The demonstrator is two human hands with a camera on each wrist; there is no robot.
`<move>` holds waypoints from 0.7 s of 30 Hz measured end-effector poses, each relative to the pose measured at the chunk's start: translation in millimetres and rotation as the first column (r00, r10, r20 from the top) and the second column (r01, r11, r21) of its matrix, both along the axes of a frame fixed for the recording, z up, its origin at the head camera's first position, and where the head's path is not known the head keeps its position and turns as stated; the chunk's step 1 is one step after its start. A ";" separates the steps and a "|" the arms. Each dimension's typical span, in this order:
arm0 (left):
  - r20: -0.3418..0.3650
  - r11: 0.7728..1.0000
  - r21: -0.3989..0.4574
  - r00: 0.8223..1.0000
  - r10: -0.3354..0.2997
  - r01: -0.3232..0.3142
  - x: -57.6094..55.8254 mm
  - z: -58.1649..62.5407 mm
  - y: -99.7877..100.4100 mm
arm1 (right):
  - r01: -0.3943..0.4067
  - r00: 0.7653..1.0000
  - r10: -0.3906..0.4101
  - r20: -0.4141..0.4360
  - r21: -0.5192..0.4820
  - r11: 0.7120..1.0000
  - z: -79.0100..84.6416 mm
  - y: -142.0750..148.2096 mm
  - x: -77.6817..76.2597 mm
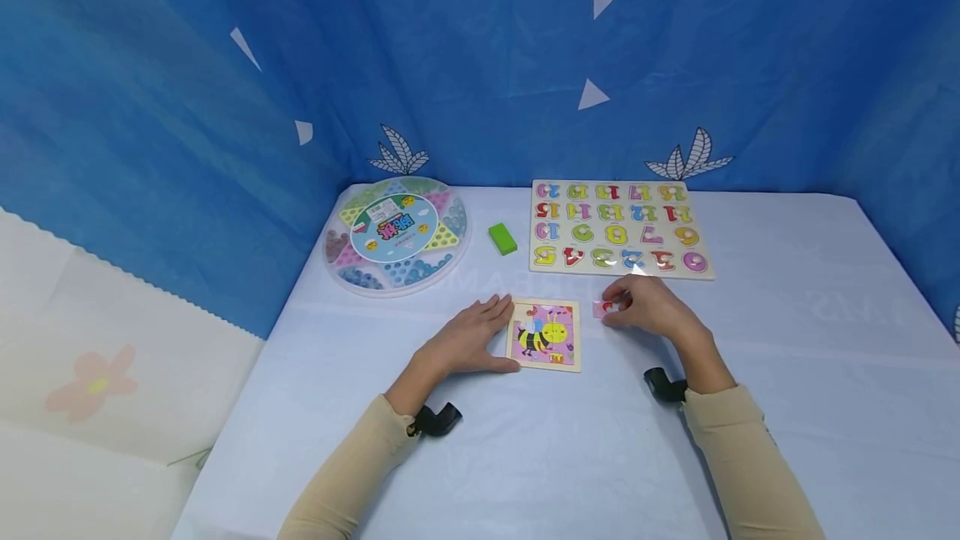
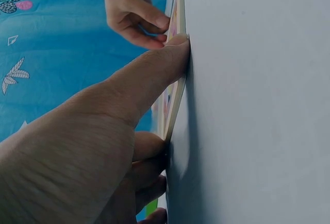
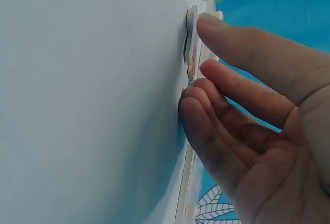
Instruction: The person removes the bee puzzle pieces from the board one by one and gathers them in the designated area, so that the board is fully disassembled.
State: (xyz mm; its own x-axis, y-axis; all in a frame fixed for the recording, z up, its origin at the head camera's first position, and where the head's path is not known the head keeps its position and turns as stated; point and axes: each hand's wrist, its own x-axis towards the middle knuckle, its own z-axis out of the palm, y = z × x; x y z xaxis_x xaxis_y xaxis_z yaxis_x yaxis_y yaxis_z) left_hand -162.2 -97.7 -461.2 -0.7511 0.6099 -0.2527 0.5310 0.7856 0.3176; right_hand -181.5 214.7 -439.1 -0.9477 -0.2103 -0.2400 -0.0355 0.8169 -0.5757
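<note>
Your left hand (image 1: 474,338) lay along the left side of the wooden bee puzzle (image 1: 546,338), thumb stretched to its near corner and fingers extended to its far corner. They braced against it rather than curling round it. The bee puzzle sat flat on the white tabletop (image 1: 540,457), between your two hands.

Your right hand (image 1: 651,305) was just beyond its right side, fingers bent, thumb and fingertips holding the small pink puzzle piece (image 1: 600,308) between them at the tabletop. I could not tell how firm that pinch was, or whether the piece had fully left the surface. It was apart from the bee puzzle, with part of a red figure showing on it.

As I judged it, the step in hand was to manage that thin piece cleanly. It called for a light pinch on opposite edges, with your fingertips off the printed face so you could read which way the picture ran. Too low a grip could have made the piece skid or flip. Your left hand's brace was worth keeping light: enough to stop the bee puzzle sliding, not enough to tip a corner.

The number peg puzzle (image 1: 617,223) lay close beyond your right knuckles, so a low, short path seemed safest. The green block (image 1: 502,239) and the Chinese checkers set (image 1: 393,227) were farther left, out of your way.
</note>
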 end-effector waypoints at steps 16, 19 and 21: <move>0.025 1.000 0.002 0.999 0.021 -0.021 2.1 2.2 0.0 | -0.071 0.997 0.071 -0.006 -0.074 0.995 7.0 -27.3 4.7; 0.023 1.000 -0.011 1.000 0.020 -0.020 1.9 1.0 0.4 | -0.111 0.994 0.110 -0.019 -0.076 0.991 6.7 -37.0 6.4; 0.019 1.000 -0.014 1.000 0.021 -0.021 1.7 0.8 0.8 | -0.136 0.991 0.134 -0.026 -0.080 0.988 6.5 -43.1 6.5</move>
State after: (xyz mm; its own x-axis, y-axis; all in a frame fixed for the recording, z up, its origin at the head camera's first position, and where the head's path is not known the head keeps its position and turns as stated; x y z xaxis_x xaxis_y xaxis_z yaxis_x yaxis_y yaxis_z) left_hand -160.5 -97.0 -460.4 -0.7585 0.5906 -0.2754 0.5086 0.8007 0.3164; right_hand -175.0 171.6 -432.6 -0.9139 -0.3545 -0.1979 -0.1544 0.7543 -0.6382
